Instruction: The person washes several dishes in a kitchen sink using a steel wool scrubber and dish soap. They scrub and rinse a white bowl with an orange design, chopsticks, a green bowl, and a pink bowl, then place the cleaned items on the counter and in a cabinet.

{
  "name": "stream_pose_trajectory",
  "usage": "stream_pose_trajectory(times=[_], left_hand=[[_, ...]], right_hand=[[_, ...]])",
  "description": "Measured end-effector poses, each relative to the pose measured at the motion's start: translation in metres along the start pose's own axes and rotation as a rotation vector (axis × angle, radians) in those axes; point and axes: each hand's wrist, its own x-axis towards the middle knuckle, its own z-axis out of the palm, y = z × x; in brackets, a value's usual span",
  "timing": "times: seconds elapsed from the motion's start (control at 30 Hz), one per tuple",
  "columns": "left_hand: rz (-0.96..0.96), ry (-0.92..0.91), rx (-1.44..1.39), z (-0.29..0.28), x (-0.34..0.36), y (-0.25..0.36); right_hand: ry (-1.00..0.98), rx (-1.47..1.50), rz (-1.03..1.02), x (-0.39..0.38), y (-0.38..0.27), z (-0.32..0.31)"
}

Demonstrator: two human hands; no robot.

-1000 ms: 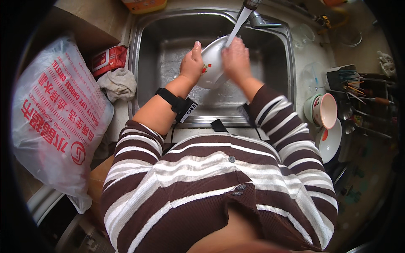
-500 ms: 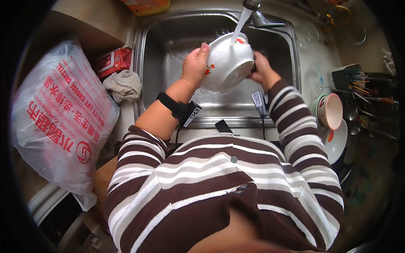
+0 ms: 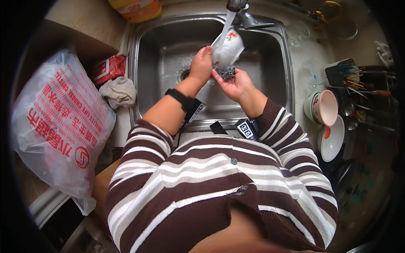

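A white bowl (image 3: 231, 50) with red flower prints is tilted on its side under the running water (image 3: 228, 26). My left hand (image 3: 201, 65) grips its left rim, thumb up. Just below the bowl, my right hand (image 3: 239, 86) is turned palm up and holds a dark grey, curly scouring pad (image 3: 225, 72) against its lower edge. The bowl hides some of my left fingers. Both hands are over the steel sink (image 3: 168, 46), whose drain (image 3: 184, 74) shows partly beside my left wrist.
The tap (image 3: 237, 5) hangs over the sink's back edge. On the right counter stand stacked bowls (image 3: 328, 107), a white plate (image 3: 333, 141) and a utensil holder (image 3: 337, 75). At left are a plastic bag (image 3: 63, 130), a cloth (image 3: 119, 92), a red packet (image 3: 109, 69) and a yellow bottle (image 3: 137, 9).
The bowl has tipped further up and turned in my left hand. My right hand has come from the bowl's right side to below it and turned palm up, bringing the scouring pad into view.
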Motion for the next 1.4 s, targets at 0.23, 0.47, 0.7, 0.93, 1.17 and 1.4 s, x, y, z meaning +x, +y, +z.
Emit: stream_pose_trajectory(times=[0.23,0.47,0.7,0.93,1.17,1.4], left_hand=[[-0.024,0.127,0.197,-0.07,-0.026,-0.009],[-0.095,0.103,0.257,-0.107,-0.046,-0.004],[-0.146,-0.08,0.166,-0.083,-0.03,-0.005],[-0.016,-0.352,0.37,-0.016,0.006,-0.004],[-0.074,-0.381,0.295,0.014,0.017,-0.007],[-0.199,-0.348,0.099,-0.005,0.006,0.007]], right_hand=[[-0.1,-0.365,0.063,-0.008,-0.009,0.044],[-0.497,-0.412,0.013,0.023,-0.032,0.064],[0.604,-2.814,-0.028,0.021,-0.101,-0.071],[0.717,-2.362,-0.881,0.008,-0.165,-0.053],[0.781,-2.329,-1.42,0.054,-0.229,0.002],[0.891,-2.305,-1.489,0.066,-0.226,0.002]])
